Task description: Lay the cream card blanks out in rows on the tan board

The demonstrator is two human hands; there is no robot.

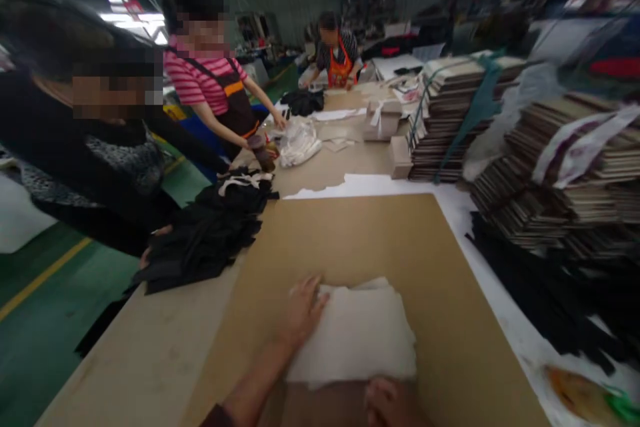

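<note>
Hands first: the left hand [303,310] lies spread flat on the white fabric stack [357,337] on the brown cardboard sheet [360,240]; the right hand [390,403] touches its near edge, grip unclear. Squaring goes best with even pressure. Beyond lie black cloth [210,233], bundled card stacks [450,120] and co-workers [210,87] along the table [150,353].

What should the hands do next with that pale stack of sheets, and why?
Probably square the stack of pale sheets: its edges look uneven, the left hand lies flat on its left edge and the right hand sits at its near edge.
</note>
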